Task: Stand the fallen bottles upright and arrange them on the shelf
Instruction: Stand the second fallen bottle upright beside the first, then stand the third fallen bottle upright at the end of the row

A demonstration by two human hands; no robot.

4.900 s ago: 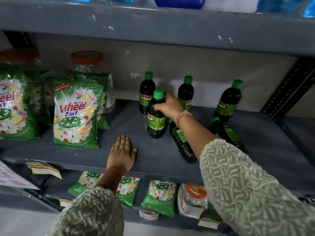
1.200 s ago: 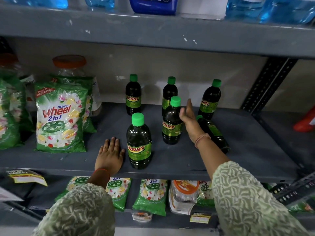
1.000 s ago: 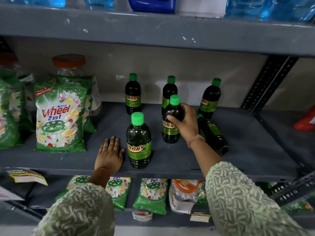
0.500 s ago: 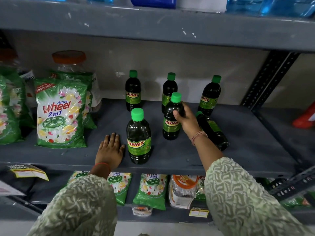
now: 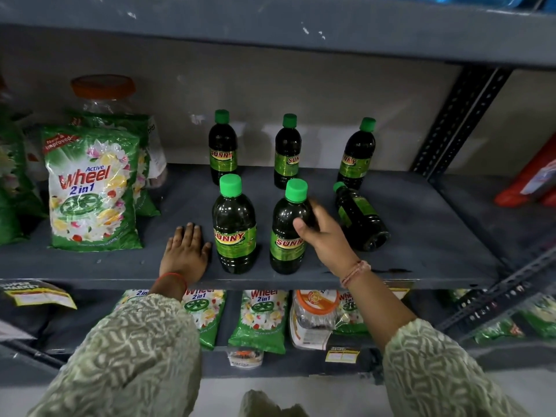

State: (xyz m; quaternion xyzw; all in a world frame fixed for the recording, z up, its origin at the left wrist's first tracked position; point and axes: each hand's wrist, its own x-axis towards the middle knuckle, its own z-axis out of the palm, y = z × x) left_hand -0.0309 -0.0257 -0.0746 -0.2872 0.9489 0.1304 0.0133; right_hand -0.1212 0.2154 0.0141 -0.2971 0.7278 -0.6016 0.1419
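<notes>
Dark green-capped "Sunny" bottles stand on the grey shelf [image 5: 421, 236]. Three stand at the back: left [image 5: 223, 149], middle [image 5: 287, 153] and right [image 5: 356, 155]. Two stand near the front edge. My right hand [image 5: 323, 236] grips the front right bottle [image 5: 285, 233] around its shoulder; it is upright. The front left bottle [image 5: 234, 225] stands free beside it. One bottle [image 5: 359, 218] lies on its side to the right, cap pointing to the back. My left hand [image 5: 185, 252] rests flat on the shelf, left of the front left bottle.
Green "Wheel" detergent packets [image 5: 90, 188] and an orange-lidded jar [image 5: 103, 91] fill the shelf's left side. More packets [image 5: 258, 320] lie on the shelf below. A perforated upright [image 5: 457, 118] bounds the right. Red packaging [image 5: 532, 176] sits beyond it.
My right hand has drawn the upright bottle forward to the front edge, beside the front left bottle. The left hand has stayed flat. The fallen bottle has not moved.
</notes>
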